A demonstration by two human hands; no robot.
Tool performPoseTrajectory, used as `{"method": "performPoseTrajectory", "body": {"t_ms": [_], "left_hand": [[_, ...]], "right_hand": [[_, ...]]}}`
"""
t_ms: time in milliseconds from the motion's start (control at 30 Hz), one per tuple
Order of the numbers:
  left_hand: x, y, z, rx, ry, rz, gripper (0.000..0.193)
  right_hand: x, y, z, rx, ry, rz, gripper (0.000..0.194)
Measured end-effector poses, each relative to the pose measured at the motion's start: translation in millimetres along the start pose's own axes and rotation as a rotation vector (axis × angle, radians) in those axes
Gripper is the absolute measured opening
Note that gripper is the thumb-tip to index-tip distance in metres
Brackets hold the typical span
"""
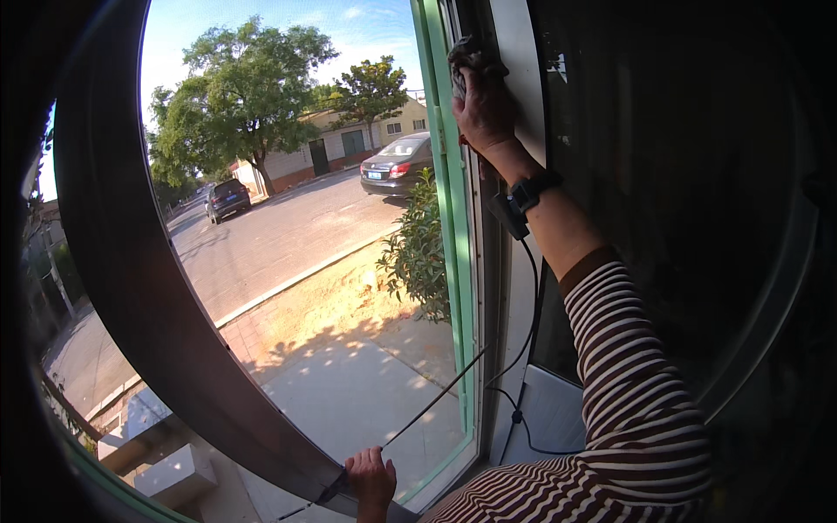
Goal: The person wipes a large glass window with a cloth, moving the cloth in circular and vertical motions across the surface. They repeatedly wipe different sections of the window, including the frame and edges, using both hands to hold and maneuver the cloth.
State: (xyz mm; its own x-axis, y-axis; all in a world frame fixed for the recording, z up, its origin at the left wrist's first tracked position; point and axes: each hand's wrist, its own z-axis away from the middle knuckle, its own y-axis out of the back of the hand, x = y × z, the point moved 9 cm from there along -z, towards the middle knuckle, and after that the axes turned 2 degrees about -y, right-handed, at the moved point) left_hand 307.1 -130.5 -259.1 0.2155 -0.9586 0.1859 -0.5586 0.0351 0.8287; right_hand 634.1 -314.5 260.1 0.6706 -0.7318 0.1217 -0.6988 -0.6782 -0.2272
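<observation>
My right hand (485, 112) is raised at the upper right and grips a crumpled dark grey cloth (472, 60) against the side of the door frame (520, 78). A black strap with a small device (516, 208) and a cable sits on that wrist. Low in the view, my left hand (371, 476) is closed near the lower part of a curved-looking brown metal frame member (261, 418). A thin dark rod or cord (435, 402) runs from beside its fingers up to the right jamb; whether the fingers hold it is hard to tell.
A green metal frame (451, 216) stands just outside the opening. A dark glass panel (654, 196) is at the right. A black cable (533, 314) hangs below my right wrist. Outside are a shrub (425, 261), pale blocks (175, 476), a road and parked cars (399, 165).
</observation>
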Motion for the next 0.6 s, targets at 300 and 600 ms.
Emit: {"method": "performPoseTrajectory", "body": {"t_ms": [300,600], "left_hand": [[-3,-10,2,0.113,-0.07,0.001,0.03],[-12,-29,8,0.058,-0.086,-0.035,0.042]], "right_hand": [[-19,42,190,-0.339,-0.33,-0.145,0.062],[-18,51,-16,-0.109,0.118,-0.321,0.047]]}}
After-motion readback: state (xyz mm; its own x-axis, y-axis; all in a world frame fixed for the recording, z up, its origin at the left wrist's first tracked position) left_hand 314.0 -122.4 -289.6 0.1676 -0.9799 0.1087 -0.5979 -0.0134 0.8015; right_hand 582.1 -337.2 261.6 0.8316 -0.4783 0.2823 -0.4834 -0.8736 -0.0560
